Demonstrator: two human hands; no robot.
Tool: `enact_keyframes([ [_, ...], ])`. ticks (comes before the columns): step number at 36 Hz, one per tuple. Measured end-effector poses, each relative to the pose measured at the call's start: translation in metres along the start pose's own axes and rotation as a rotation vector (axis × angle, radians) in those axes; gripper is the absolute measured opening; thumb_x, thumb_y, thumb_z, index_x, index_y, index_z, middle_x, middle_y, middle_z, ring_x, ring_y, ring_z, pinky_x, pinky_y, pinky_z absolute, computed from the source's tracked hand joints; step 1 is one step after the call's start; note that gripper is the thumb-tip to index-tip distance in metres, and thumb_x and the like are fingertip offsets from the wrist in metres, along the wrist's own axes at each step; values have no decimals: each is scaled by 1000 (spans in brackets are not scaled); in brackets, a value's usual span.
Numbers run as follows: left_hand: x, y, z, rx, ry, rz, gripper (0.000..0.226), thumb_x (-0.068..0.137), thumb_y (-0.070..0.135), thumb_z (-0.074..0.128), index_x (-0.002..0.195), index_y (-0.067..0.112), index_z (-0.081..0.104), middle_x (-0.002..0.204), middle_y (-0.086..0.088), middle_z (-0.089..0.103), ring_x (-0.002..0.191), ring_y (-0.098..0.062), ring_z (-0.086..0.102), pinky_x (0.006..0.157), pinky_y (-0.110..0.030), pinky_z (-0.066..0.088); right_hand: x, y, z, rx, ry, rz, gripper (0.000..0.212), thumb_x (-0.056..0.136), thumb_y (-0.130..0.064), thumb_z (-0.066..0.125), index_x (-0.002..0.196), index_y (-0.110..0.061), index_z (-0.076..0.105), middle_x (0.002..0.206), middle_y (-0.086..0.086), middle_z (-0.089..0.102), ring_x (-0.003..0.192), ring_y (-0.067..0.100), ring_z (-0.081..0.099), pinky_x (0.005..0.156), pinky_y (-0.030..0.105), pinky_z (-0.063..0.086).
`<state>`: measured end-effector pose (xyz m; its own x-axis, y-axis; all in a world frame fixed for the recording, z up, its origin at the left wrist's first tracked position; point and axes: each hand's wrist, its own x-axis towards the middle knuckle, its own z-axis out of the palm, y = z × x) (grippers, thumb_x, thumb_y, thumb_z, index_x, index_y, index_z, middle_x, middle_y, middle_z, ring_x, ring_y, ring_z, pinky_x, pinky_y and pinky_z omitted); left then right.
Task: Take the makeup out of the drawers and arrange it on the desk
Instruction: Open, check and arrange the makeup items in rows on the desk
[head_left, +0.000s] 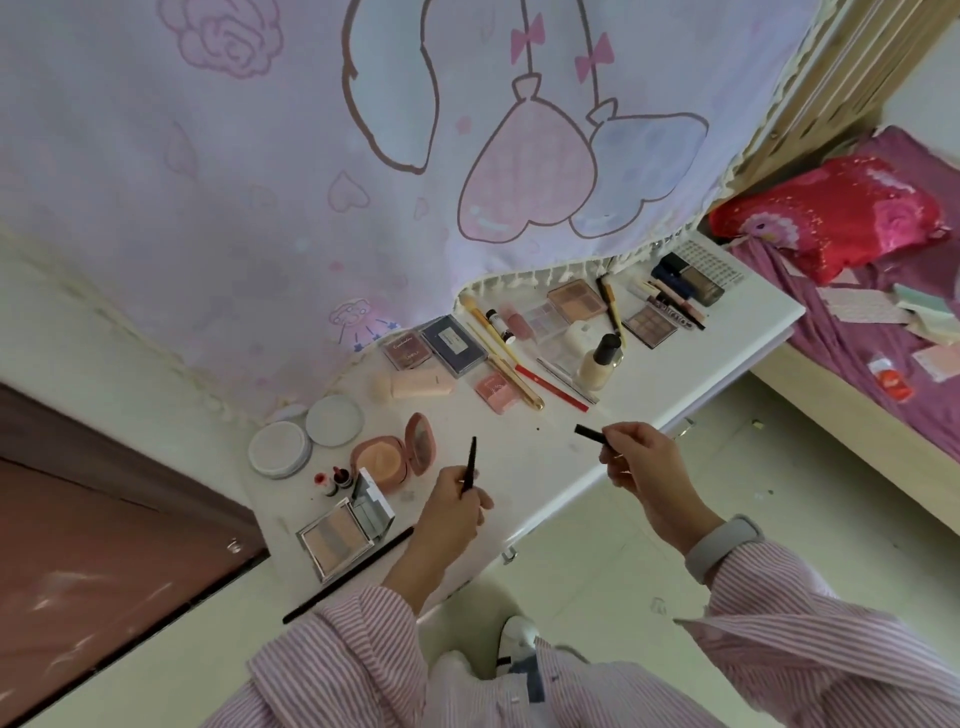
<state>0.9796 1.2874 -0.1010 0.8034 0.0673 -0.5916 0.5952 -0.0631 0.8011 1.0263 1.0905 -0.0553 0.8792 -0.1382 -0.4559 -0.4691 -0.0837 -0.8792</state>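
My left hand (457, 501) pinches a thin black pencil (471, 460) upright above the white desk (530, 467). Further right, my right hand (636, 457) grips a short black cap (592, 434), held apart from the pencil. Makeup covers the desk: an open pink compact (387, 457), two round white compacts (306, 434), an open mirrored palette (343, 530), a foundation bottle (602, 364), a dark blue palette (452, 345), brushes and lip pencils (519, 374), and more palettes (649, 325) at the far right end.
A lilac printed curtain (363, 156) hangs behind the desk and drapes onto its back edge. A long black brush (348, 574) lies at the desk's near left edge. A bed with a red pillow (831, 218) stands to the right. A brown door (104, 545) is at left.
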Motion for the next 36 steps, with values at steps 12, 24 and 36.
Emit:
enact_keyframes([
  [12,21,-19,30,-368,241,-159,14,96,17,50,107,11,56,97,0,69,89,-14,62,82,-28,49,69,19,42,-499,-432,-61,21,91,2,45,105,-6,58,83,8,63,66,13,54,57,18,44],
  [24,57,-23,100,-747,1041,-316,6,87,13,62,87,12,67,82,-4,67,77,-21,61,78,-37,51,149,29,66,-1121,-888,-467,25,92,-10,50,112,-4,62,103,9,58,84,13,50,56,6,34],
  [36,53,-45,108,-662,1502,-432,22,87,24,62,103,9,63,72,-1,67,60,-9,64,66,-1,39,116,70,110,-1269,-1180,-763,22,90,-21,47,104,-12,62,106,6,58,101,21,51,85,32,43],
])
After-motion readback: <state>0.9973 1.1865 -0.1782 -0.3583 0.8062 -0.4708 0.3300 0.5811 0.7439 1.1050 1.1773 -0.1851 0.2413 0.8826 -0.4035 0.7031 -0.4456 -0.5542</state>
